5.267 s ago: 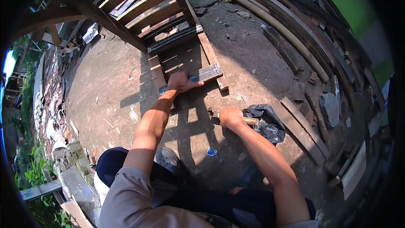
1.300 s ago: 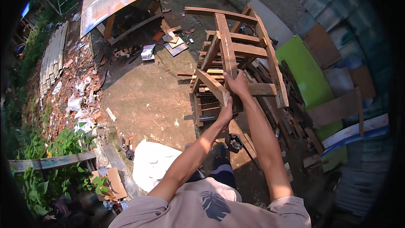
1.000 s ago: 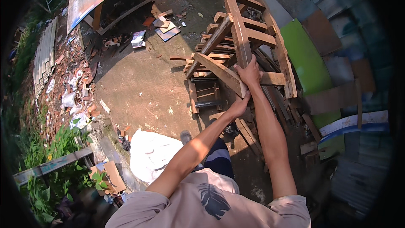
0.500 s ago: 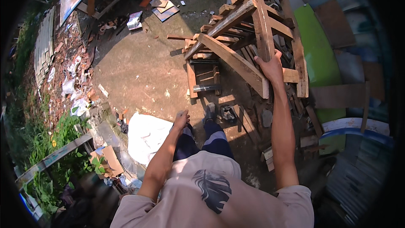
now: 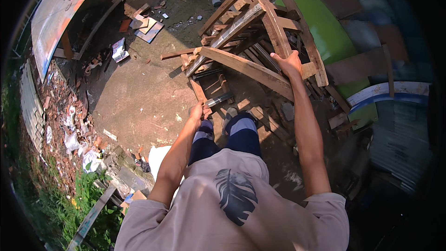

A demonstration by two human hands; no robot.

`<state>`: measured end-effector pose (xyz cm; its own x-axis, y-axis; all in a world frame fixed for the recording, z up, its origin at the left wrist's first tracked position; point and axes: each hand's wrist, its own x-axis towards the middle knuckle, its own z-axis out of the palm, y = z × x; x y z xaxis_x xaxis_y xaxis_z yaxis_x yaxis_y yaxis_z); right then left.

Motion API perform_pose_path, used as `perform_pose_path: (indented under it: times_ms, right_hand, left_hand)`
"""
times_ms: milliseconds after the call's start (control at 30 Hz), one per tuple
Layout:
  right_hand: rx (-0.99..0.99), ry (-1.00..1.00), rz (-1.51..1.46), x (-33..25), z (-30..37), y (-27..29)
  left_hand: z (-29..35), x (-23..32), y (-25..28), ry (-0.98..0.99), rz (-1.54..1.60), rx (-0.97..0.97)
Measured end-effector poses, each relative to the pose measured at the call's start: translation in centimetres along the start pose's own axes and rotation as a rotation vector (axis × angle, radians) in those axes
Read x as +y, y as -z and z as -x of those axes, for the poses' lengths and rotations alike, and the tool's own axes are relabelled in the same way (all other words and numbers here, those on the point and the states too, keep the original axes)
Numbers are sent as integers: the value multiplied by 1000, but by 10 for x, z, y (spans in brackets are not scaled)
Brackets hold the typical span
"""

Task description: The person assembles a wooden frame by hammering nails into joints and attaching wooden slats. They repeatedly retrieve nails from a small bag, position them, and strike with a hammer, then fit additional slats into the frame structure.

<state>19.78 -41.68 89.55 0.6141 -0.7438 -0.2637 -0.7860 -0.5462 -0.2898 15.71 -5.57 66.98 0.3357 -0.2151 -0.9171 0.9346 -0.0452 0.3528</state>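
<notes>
My right hand (image 5: 289, 64) is wrapped round the near end of a long brown wooden beam (image 5: 269, 18). That beam belongs to a nailed wooden frame leaning over a heap of timber pieces (image 5: 230, 42). A paler plank (image 5: 246, 67) slants down from the heap and passes just left of my right hand. My left hand (image 5: 196, 110) hangs low with its fingers curled, and nothing shows in it. In the picture it overlaps the near end of a small ladder-like wooden piece (image 5: 197, 90); touching cannot be made out.
A green panel (image 5: 316, 23) and other boards lean at the right. Brick rubble and plastic litter (image 5: 72, 130) line the left, with green plants (image 5: 88, 200) below. A white sack (image 5: 158, 160) lies by my left forearm. Flat board scraps (image 5: 148, 28) lie at the far left.
The view has shifted, and the timber heap now sits further left. My left hand has moved up toward the ladder-like piece. My right hand keeps its hold on the beam, whose lean looks slightly different.
</notes>
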Motion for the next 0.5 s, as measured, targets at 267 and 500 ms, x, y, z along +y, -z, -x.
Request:
perform_pose_path:
  times_ms: [267,500]
  right_hand:
    - [-26,43,-21,-6,12,-3]
    - [-146,153,-47,-43,-4,4]
  left_hand:
    - [-11,74,-47,-58,80,-135]
    - [-43,115,-93,49,307,-115]
